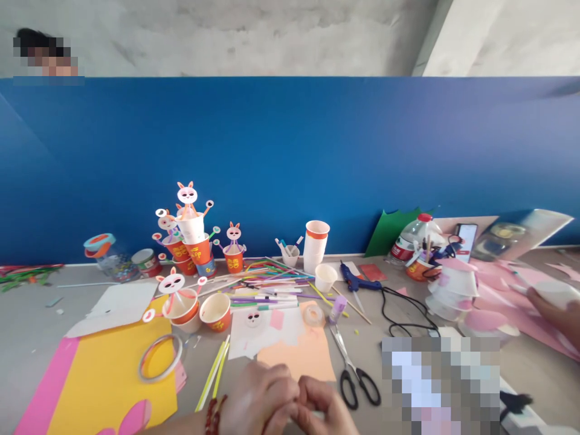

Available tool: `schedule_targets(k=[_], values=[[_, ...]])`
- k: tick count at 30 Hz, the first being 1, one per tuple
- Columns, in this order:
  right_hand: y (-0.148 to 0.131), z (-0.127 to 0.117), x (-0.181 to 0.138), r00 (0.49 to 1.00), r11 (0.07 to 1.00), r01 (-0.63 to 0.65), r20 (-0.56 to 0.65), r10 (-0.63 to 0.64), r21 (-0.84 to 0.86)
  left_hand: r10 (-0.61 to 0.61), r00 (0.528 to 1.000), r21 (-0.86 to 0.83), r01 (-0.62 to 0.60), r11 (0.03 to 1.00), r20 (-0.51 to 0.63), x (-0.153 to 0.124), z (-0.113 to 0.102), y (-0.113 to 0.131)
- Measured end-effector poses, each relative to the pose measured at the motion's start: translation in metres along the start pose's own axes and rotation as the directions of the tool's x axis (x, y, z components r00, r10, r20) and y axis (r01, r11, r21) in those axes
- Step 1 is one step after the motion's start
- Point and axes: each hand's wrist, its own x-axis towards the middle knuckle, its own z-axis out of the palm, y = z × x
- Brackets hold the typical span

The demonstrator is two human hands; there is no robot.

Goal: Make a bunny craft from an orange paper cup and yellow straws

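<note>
Low in the middle of the head view, my left hand (pixel 258 393) and my right hand (pixel 321 406) meet with fingers pinched together. Whatever they hold is hidden or too small to make out. A red beaded bracelet (pixel 214 415) circles my left wrist. Just beyond the hands lies a sheet of peach paper (pixel 294 359), partly over white paper (pixel 242 345) with a small drawn face. To the right rest black-handled scissors (pixel 350 368), opened a little. Yellow-green strips (pixel 212 373) lie to the left.
Cups with paper animal figures (pixel 173 283) stand left, near a tape roll (pixel 141 362) on yellow card (pixel 104 374). Pens and coloured sticks (pixel 267 284) lie at the back. A blue glue gun (pixel 356 280) trails a black cord. Another person's hand (pixel 555 314) is at right.
</note>
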Motion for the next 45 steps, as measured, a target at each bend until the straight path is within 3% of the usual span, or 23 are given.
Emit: schedule_targets(k=[5, 6, 8, 10, 13, 15, 19, 26, 31, 34, 37, 39, 42, 45], values=[[-0.008, -0.040, 0.024, 0.978, 0.967, 0.134, -0.129, -0.164, -0.217, 0.011, 0.981, 0.131, -0.038, 0.991, 0.196, 0.035, 0.000, -0.035], [-0.007, -0.051, 0.024, 0.964, 0.958, 0.155, -0.174, -0.200, -0.243, -0.042, 0.986, 0.206, 0.008, 0.979, 0.160, 0.040, -0.001, -0.044], [-0.003, -0.073, 0.016, 0.917, 0.931, 0.167, -0.297, -0.268, -0.325, -0.203, 0.979, 0.341, 0.195, 0.920, -0.013, 0.050, -0.005, -0.063], [0.005, -0.092, -0.001, 0.879, 0.889, 0.060, -0.398, -0.263, -0.455, -0.257, 0.962, 0.381, 0.272, 0.884, -0.089, 0.059, -0.010, -0.080], [0.020, -0.110, -0.030, 0.876, 0.712, -0.119, -0.411, -0.253, -0.692, -0.295, 0.947, 0.402, 0.321, 0.858, -0.127, 0.071, -0.012, -0.099], [0.031, -0.112, -0.046, 0.875, 0.577, -0.161, -0.387, -0.291, -0.800, -0.297, 0.946, 0.389, 0.323, 0.863, -0.127, 0.074, -0.008, -0.106], [0.047, -0.106, -0.062, 0.875, 0.375, -0.201, -0.338, -0.346, -0.905, -0.271, 0.961, 0.316, 0.276, 0.908, -0.060, 0.061, 0.005, -0.098], [0.031, -0.097, -0.051, 0.919, 0.222, -0.376, -0.393, -0.038, -0.900, -0.190, 0.971, 0.143, 0.170, 0.975, 0.143, 0.002, 0.002, -0.053], [0.012, -0.099, -0.050, 0.852, 0.280, -0.523, -0.506, 0.135, -0.805, -0.201, 0.957, 0.113, 0.181, 0.977, 0.211, -0.021, 0.002, -0.036], [0.015, -0.102, -0.067, 0.846, 0.464, -0.523, -0.501, 0.182, -0.715, -0.248, 0.949, 0.078, 0.237, 0.968, 0.194, -0.026, 0.004, -0.029], [0.023, -0.097, -0.088, 0.894, 0.772, -0.420, -0.366, 0.260, -0.477, -0.228, 0.950, 0.061, 0.220, 0.974, 0.211, -0.029, 0.007, -0.025], [0.027, -0.089, -0.099, 0.901, 0.889, -0.417, -0.215, 0.377, -0.188, -0.204, 0.954, 0.079, 0.190, 0.979, 0.220, -0.030, 0.011, -0.025], [0.031, -0.075, -0.107, 0.887, 0.883, -0.461, 0.010, 0.462, 0.092, -0.180, 0.958, 0.116, 0.157, 0.981, 0.223, -0.031, 0.017, -0.025], [0.036, -0.066, -0.107, 0.860, 0.847, -0.508, 0.144, 0.489, 0.158, -0.168, 0.961, 0.156, 0.135, 0.979, 0.220, -0.031, 0.021, -0.025]])
